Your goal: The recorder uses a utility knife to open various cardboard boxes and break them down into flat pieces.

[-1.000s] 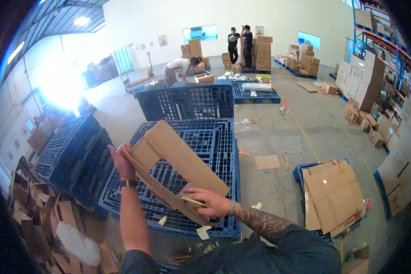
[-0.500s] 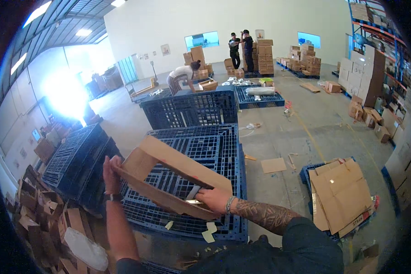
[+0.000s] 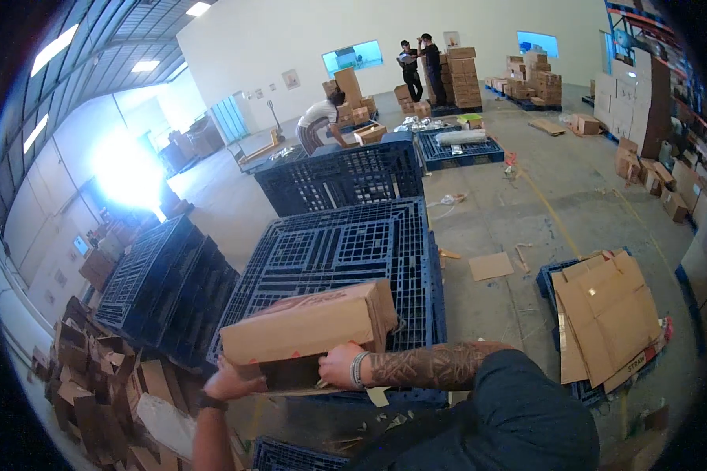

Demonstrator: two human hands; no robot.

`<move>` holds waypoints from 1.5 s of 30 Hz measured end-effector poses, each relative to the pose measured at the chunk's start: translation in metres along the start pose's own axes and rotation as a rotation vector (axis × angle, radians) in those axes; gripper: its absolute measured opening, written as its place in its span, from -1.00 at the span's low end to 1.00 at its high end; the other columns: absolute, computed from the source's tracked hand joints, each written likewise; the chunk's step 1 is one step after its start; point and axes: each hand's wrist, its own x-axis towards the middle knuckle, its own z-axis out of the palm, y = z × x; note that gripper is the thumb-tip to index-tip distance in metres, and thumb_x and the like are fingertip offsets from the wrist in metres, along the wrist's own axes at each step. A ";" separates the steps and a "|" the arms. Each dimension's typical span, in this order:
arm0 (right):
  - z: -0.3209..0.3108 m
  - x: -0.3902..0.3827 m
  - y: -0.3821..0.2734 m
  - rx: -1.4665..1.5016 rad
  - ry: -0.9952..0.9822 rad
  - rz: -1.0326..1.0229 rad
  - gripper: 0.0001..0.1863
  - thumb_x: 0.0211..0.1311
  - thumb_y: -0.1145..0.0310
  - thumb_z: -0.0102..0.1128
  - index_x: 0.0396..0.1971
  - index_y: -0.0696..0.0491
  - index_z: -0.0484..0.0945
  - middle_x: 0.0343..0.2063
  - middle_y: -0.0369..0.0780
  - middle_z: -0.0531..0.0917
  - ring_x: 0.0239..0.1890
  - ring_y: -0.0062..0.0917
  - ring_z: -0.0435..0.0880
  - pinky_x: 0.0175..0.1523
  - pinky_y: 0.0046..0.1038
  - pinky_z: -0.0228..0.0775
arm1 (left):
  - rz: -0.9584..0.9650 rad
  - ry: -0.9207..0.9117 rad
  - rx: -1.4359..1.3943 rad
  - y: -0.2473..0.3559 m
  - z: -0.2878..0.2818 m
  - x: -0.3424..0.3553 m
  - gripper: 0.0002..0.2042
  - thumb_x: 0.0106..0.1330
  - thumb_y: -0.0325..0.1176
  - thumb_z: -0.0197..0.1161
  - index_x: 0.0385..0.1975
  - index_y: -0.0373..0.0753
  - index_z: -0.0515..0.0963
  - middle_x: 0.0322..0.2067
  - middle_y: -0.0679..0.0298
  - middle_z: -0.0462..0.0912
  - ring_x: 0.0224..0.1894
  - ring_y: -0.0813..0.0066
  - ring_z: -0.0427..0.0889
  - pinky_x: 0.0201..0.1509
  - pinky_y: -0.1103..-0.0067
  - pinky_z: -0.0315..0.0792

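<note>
The carton [image 3: 302, 318] has tipped over, at the blue pallet's [image 3: 322, 235] near end. Flattened cardboard [image 3: 609, 314] lies right of the pallet, cardboard scraps [image 3: 81, 392] left. Left grip [image 3: 232, 383] pinches the carton's edge; right grip [image 3: 342, 365] curls against it, closure unclear.

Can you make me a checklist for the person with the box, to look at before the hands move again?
1. Left hand gripping the cardboard box: ok, at its left end.
2. Right hand gripping it too: ok, at the near edge.
3. Box resting on the blue pallet: cannot tell; it may be held just above.
4. Inside of the box bare: cannot tell, the opening is dark.
5. Pale scraps cleared away: not ok, some lie by the pallet's near edge.
</note>
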 end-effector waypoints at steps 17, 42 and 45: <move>0.003 -0.015 -0.007 -0.004 0.060 0.032 -0.83 0.11 0.31 0.12 -0.43 0.08 0.61 -0.37 -0.16 0.63 -0.33 -0.30 0.71 -0.30 -0.29 0.59 | -0.039 0.319 0.530 0.033 0.023 0.049 -0.52 0.13 0.02 0.24 -0.05 -0.18 0.55 -0.11 -0.14 0.60 -0.04 -0.14 0.58 -0.02 0.10 0.48; -0.094 -0.160 0.101 -0.242 0.836 0.500 -0.59 -0.03 0.14 0.37 -0.24 -0.02 0.42 -0.36 -0.24 0.50 -0.48 -0.33 0.62 -0.43 -0.32 0.44 | 0.012 -0.370 -0.733 0.125 -0.062 -0.012 -0.55 0.35 -0.24 0.18 0.19 -0.29 0.44 -0.09 0.34 0.60 -0.07 0.63 0.50 0.01 0.58 0.41; -0.093 -0.163 0.100 -0.217 0.864 0.505 -0.63 0.08 0.16 0.28 -0.19 0.00 0.42 -0.34 -0.23 0.51 -0.49 -0.34 0.61 -0.43 -0.33 0.46 | 0.176 -0.150 -0.697 0.138 -0.051 -0.008 -0.53 0.26 -0.17 0.26 0.13 -0.23 0.50 -0.21 0.29 0.68 -0.23 0.50 0.64 -0.17 0.48 0.47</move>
